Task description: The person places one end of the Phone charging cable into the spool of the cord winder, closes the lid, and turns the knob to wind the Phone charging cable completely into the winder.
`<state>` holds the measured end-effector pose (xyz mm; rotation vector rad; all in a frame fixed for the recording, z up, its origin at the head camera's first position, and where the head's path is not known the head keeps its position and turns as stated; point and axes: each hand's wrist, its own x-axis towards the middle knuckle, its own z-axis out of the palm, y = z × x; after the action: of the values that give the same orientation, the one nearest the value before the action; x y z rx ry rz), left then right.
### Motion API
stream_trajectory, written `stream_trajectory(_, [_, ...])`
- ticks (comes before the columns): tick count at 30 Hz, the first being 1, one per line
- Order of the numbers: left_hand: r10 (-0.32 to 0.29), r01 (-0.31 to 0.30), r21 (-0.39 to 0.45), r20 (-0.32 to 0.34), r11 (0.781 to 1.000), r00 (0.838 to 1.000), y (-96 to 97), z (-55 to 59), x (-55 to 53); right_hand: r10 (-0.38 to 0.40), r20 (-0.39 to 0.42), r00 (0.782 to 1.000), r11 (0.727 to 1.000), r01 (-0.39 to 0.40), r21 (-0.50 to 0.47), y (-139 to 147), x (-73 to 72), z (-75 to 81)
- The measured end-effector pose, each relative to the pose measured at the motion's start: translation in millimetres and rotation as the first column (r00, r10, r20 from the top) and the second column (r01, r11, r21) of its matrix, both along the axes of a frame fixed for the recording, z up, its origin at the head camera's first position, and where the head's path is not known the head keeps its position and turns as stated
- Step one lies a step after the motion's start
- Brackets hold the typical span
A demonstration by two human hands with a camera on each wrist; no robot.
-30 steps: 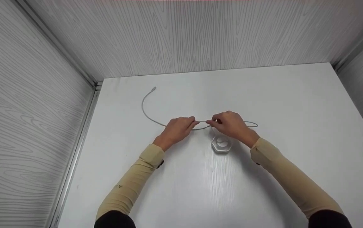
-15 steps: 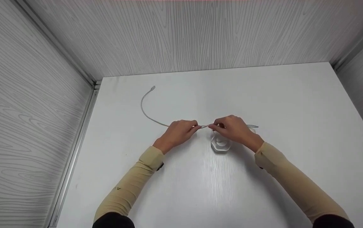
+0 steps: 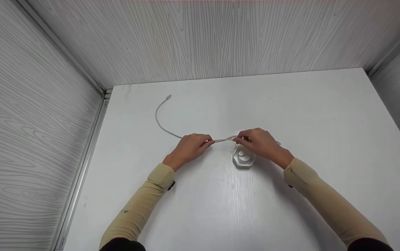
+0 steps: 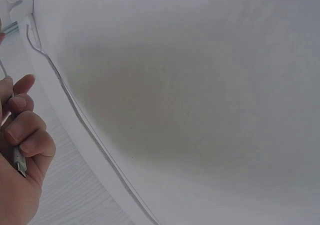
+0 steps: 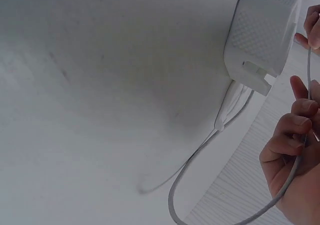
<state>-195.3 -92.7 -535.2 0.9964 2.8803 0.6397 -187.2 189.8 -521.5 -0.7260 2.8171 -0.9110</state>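
A thin grey cable (image 3: 157, 120) runs across the white table, its far plug (image 3: 168, 97) lying at the upper left. My left hand (image 3: 190, 148) grips the cable, and in the left wrist view another metal-tipped plug (image 4: 20, 162) shows inside the curled fingers. Thumb and fingertips of my right hand (image 3: 261, 143) pinch the cable a short way to the right. Between the hands, strands cross each other. Just below the right hand stands a white hexagonal case (image 3: 243, 162); the right wrist view shows its textured, notched side (image 5: 257, 40).
The white tabletop (image 3: 200, 202) is bounded by a grey wood-grain panel (image 3: 203, 38) behind and another panel (image 3: 22, 139) on the left. A cable loop (image 5: 172, 195) hangs beneath the right hand in the right wrist view.
Both hands have come slightly nearer the body, the left also a little leftward. The cable strands between them now lie crossed close together, and less of the loop shows right of the right hand.
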Motion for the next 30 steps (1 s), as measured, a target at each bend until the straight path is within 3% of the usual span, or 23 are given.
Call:
stream_trajectory(10, [0.005, -0.005, -0.004, -0.001, 1.0, 1.0, 8.5, 3.7, 2.2, 0.015, 0.019, 1.0, 1.0, -0.015, -0.01, -3.5, 1.8, -1.0])
stream_trajectory(16, [-0.04, 0.04, -0.001, -0.065, 0.999, 0.997, 19.9, 5.3, 4.7, 0.039, 0.015, 0.999, 0.999, -0.038, -0.012, -6.4, 3.4, -1.1])
stream_trajectory(21, [-0.046, 0.041, -0.043, -0.12, 0.998, 0.992, 27.2, 6.6, 8.5, 0.042, 0.014, 0.999, 0.999, -0.042, -0.019, -6.9, 5.1, -0.5])
stream_trajectory(30, [-0.092, 0.073, -0.086, -0.249, 0.994, 0.964, 22.6, 2.2, 12.0, 0.01, 0.025, 1.0, 1.0, -0.01, -0.006, 1.1, 10.2, -1.5])
